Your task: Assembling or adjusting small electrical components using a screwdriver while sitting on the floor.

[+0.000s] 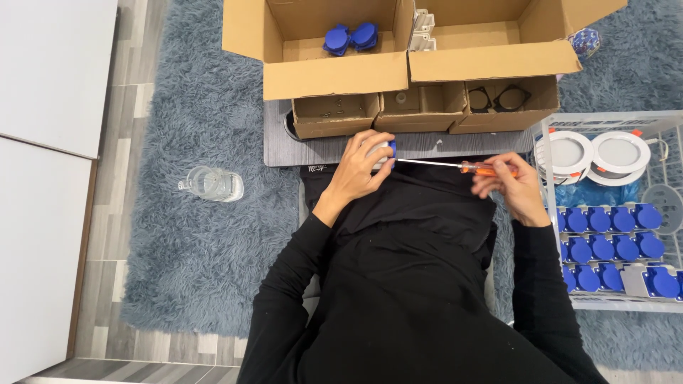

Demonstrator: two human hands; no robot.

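A small white-and-blue part point(383, 151) is clasped in the left hand point(359, 167); an orange-handled screwdriver point(455, 166) is gripped by the right hand point(514, 186), tip against the part.

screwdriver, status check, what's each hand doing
Left hand grips a small white and blue part. Right hand holds orange-handled screwdriver, tip at the part. Nothing between the hands.

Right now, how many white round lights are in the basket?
2. One light sits at the basket's top left corner; the other light lies beside it on the right, touching or slightly overlapping it. More may be hidden beneath them.
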